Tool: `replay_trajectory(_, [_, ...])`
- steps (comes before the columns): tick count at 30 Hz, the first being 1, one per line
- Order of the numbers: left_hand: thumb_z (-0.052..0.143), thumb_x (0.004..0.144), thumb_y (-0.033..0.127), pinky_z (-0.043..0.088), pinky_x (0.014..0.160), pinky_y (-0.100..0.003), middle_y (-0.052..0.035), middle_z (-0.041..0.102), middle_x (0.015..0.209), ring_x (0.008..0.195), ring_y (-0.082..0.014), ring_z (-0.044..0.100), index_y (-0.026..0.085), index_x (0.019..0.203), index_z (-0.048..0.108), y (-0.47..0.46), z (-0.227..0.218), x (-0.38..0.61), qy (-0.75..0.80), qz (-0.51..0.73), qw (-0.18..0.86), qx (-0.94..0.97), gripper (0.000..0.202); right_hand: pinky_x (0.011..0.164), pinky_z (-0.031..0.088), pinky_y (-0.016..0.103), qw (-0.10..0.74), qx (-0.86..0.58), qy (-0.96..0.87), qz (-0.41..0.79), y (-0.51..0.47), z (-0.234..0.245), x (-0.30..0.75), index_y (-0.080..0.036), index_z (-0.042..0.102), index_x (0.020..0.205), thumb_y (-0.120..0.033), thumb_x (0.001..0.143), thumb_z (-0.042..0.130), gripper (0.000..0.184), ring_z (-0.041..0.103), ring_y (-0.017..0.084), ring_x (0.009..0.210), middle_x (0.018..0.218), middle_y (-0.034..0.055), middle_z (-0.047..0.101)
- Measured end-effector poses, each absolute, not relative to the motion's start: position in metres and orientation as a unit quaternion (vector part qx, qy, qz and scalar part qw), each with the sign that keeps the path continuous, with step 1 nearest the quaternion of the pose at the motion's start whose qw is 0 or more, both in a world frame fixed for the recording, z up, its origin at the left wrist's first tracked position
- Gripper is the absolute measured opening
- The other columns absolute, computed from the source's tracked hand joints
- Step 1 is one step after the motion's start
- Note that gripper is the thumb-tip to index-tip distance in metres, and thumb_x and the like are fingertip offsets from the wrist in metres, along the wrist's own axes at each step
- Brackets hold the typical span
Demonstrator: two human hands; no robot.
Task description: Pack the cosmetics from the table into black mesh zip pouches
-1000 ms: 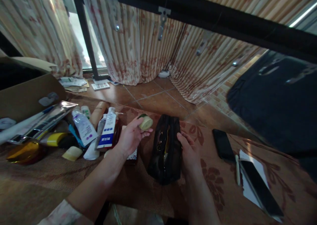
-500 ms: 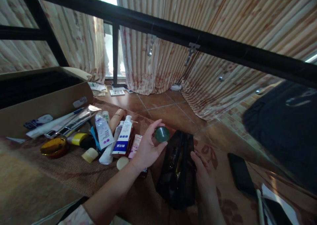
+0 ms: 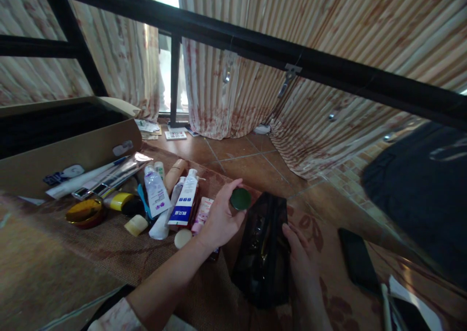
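Between the thumb and fingers of my left hand (image 3: 222,217) is a small round jar with a dark green top (image 3: 240,199). It is held just left of a black see-through pouch (image 3: 260,258), apart from it. My right hand (image 3: 301,246) grips the pouch along its right side; some shiny contents show dimly inside. Left of my left hand lie a white and blue tube (image 3: 184,200), a pale purple tube (image 3: 156,192), a pink tube (image 3: 202,215) and a round cream-coloured lid or disc (image 3: 183,238).
An open cardboard box (image 3: 73,158) with dark contents stands at far left. An amber round container (image 3: 84,213) and a yellow tube (image 3: 117,200) lie before it. A phone (image 3: 359,258) is at right. A black metal rail (image 3: 255,46) crosses above, before striped curtains.
The view has shifted slightly, moving everything a little to the right. The green top is tilted a bit and no longer shines. Both hands keep their holds.
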State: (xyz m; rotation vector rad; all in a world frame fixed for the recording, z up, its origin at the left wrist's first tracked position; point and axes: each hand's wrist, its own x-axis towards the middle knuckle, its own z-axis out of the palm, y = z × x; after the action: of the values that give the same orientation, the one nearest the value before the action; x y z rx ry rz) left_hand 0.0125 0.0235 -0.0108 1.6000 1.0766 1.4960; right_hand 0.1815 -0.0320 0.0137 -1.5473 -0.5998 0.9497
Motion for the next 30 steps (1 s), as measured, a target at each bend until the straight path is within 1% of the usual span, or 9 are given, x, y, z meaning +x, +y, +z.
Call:
replay_trajectory(2, [0.069,0.072,0.017,0.045,0.098,-0.038,-0.0083,0.061,0.121,0.109,-0.0217,0.059,0.021,0.128,0.050,0.024,-0.009,0.014,0.432,0.573,0.433,0.546,0.059,0.068,0.052,0.023,0.580,-0.656,-0.259,0.408,-0.032,0.012,0.182,-0.017,0.073,0.088,-0.040,0.063,0.079,0.034,0.068,0.018,0.081,0.087,0.0032,0.074])
replay_trajectory(4, [0.071,0.074,0.031,0.052,0.078,-0.030,-0.0066,0.068,0.101,0.084,-0.0169,0.065,0.018,0.116,0.056,0.025,-0.007,0.014,0.441,0.538,0.572,0.434,0.045,0.069,0.052,0.023,0.585,-0.649,-0.259,0.411,-0.031,0.010,0.182,-0.017,0.073,0.089,-0.039,0.063,0.079,0.035,0.068,0.018,0.082,0.089,0.0035,0.074])
replay_trajectory(6, [0.062,0.081,0.045,0.048,0.058,-0.023,-0.0047,0.068,0.080,0.059,-0.0117,0.062,0.015,0.099,0.061,0.027,-0.005,0.014,0.429,0.477,0.702,0.310,0.036,0.070,0.052,0.024,0.592,-0.646,-0.255,0.410,-0.030,0.009,0.182,-0.017,0.073,0.087,-0.039,0.062,0.079,0.034,0.068,0.018,0.083,0.087,0.0031,0.074])
replay_trajectory(8, [0.052,0.085,0.054,0.044,0.049,-0.021,-0.0048,0.067,0.069,0.048,-0.0096,0.057,0.013,0.085,0.061,0.028,-0.003,0.012,0.405,0.431,0.776,0.219,0.042,0.071,0.052,0.023,0.596,-0.649,-0.256,0.398,-0.030,0.009,0.181,-0.018,0.073,0.085,-0.039,0.062,0.079,0.031,0.068,0.018,0.083,0.085,0.0023,0.074])
replay_trajectory(12, [0.049,0.087,0.057,0.047,0.047,-0.020,-0.0068,0.068,0.064,0.046,-0.0105,0.059,0.012,0.077,0.061,0.031,-0.004,0.009,0.372,0.409,0.822,0.137,0.048,0.072,0.052,0.024,0.593,-0.653,-0.285,0.375,-0.030,0.013,0.180,-0.018,0.073,0.081,-0.037,0.062,0.079,0.027,0.068,0.018,0.085,0.084,0.0023,0.074])
replay_trajectory(18, [0.050,0.091,0.047,0.053,0.049,-0.020,-0.0049,0.069,0.064,0.055,-0.0135,0.067,0.014,0.078,0.059,0.032,-0.001,0.007,0.355,0.434,0.826,0.067,0.037,0.064,0.053,0.028,0.570,-0.664,-0.267,0.403,-0.031,0.017,0.178,-0.017,0.071,0.083,-0.040,0.062,0.076,0.031,0.068,0.020,0.073,0.078,0.0040,0.074])
replay_trajectory(20, [0.051,0.090,0.046,0.054,0.048,-0.021,-0.0046,0.069,0.064,0.056,-0.0147,0.068,0.014,0.078,0.058,0.032,0.000,0.007,0.352,0.441,0.824,0.056,0.035,0.063,0.053,0.028,0.566,-0.663,-0.270,0.410,-0.031,0.017,0.178,-0.017,0.071,0.084,-0.041,0.063,0.076,0.032,0.068,0.020,0.071,0.079,0.0037,0.074])
replay_trajectory(25, [0.054,0.088,0.048,0.055,0.046,-0.021,-0.0045,0.068,0.062,0.054,-0.0155,0.068,0.014,0.078,0.058,0.033,0.002,0.006,0.356,0.442,0.822,0.048,0.036,0.065,0.052,0.025,0.575,-0.671,-0.291,0.367,-0.030,0.016,0.178,-0.018,0.073,0.079,-0.036,0.065,0.074,0.023,0.068,0.019,0.081,0.084,0.0044,0.074])
replay_trajectory(30, [0.051,0.090,0.050,0.053,0.045,-0.020,-0.0047,0.068,0.062,0.054,-0.0145,0.067,0.014,0.076,0.058,0.033,0.002,0.006,0.371,0.443,0.815,0.046,0.039,0.068,0.053,0.024,0.579,-0.655,-0.262,0.409,-0.030,0.007,0.182,-0.017,0.072,0.088,-0.039,0.063,0.078,0.034,0.069,0.018,0.081,0.087,0.0029,0.074])
